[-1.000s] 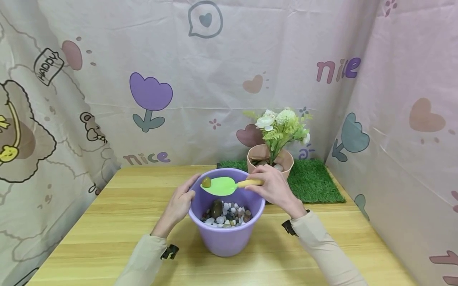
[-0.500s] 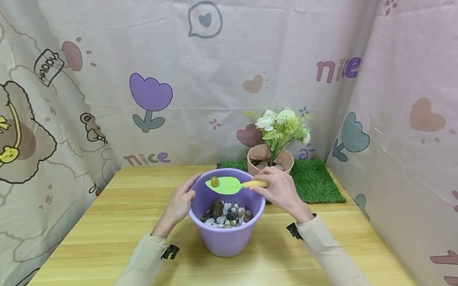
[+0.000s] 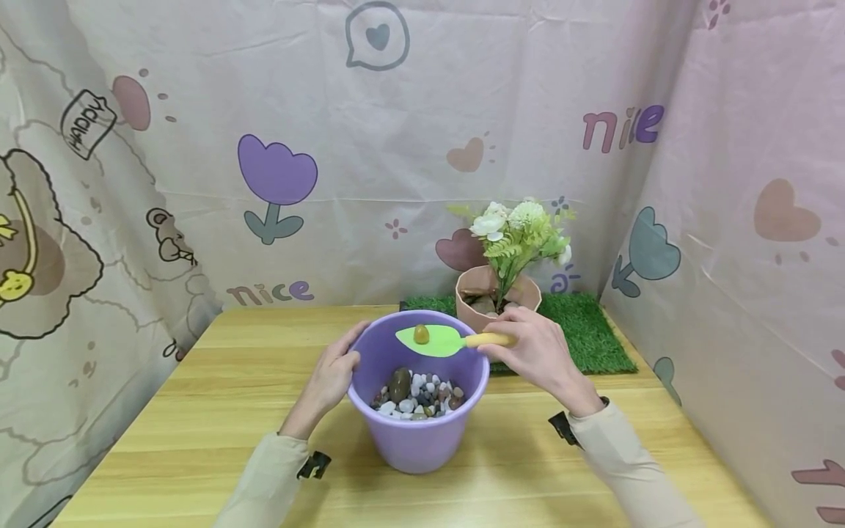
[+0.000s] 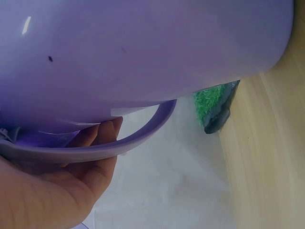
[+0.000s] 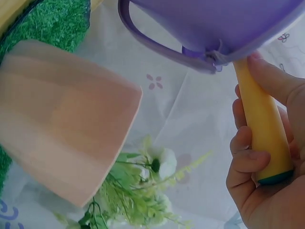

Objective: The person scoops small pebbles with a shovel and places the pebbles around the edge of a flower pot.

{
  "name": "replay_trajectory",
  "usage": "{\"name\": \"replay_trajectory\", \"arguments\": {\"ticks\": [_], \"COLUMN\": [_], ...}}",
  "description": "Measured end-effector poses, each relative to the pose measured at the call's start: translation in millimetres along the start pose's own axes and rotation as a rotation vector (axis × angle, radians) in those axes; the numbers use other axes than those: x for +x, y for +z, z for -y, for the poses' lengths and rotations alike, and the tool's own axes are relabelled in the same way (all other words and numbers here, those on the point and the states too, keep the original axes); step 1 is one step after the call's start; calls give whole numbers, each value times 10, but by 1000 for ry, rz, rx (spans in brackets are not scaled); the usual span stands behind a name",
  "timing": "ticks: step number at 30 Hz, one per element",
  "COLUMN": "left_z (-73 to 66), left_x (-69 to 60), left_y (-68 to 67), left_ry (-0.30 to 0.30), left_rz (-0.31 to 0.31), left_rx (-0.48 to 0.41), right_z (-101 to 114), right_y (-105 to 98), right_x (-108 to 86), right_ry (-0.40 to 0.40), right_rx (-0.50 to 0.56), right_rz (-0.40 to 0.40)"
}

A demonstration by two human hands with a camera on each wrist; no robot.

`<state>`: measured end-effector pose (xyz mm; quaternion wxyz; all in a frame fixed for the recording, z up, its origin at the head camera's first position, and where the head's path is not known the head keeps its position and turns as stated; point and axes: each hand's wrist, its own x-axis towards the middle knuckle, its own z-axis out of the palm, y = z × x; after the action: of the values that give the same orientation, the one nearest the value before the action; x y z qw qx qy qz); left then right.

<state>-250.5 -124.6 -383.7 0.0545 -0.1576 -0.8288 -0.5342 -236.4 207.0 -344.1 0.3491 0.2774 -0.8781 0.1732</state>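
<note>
A purple bucket (image 3: 422, 447) stands on the table with small white, grey and brown pebbles (image 3: 429, 396) and one large dark stone (image 3: 399, 385) inside. My left hand (image 3: 335, 372) holds the bucket's left rim; the left wrist view shows its fingers curled at the rim, by the purple handle (image 4: 138, 139). My right hand (image 3: 533, 350) grips the yellow handle of a small green trowel (image 3: 441, 343). The blade lies roughly level above the bucket's opening, carrying one amber-brown stone (image 3: 421, 334). In the right wrist view, fingers wrap the yellow grip (image 5: 264, 124).
Behind the bucket to the right, a pink flowerpot (image 3: 472, 292) with white flowers (image 3: 521, 220) and stones stands on a green turf mat (image 3: 587, 337). The wooden table (image 3: 218, 411) meets printed cloth (image 3: 396, 132) at the back and sides.
My right hand has drawn the trowel rightward over the bucket, the stone still riding on its blade. My left hand and the bucket have stayed put.
</note>
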Motion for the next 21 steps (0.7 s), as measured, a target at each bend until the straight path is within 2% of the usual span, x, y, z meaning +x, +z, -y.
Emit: {"name": "replay_trajectory", "arguments": {"ticks": [11,21], "left_z": [3,6], "left_x": [4,3], "left_y": [-2,1], "left_ry": [6,1], "left_rz": [5,6], "left_rx": [2,0], "right_z": [-95,-334], "right_y": [-224,-443], "right_x": [-53,-90], "right_ry": [24,110], "right_rx": [-67,-117], "right_rz": [-15,10]}}
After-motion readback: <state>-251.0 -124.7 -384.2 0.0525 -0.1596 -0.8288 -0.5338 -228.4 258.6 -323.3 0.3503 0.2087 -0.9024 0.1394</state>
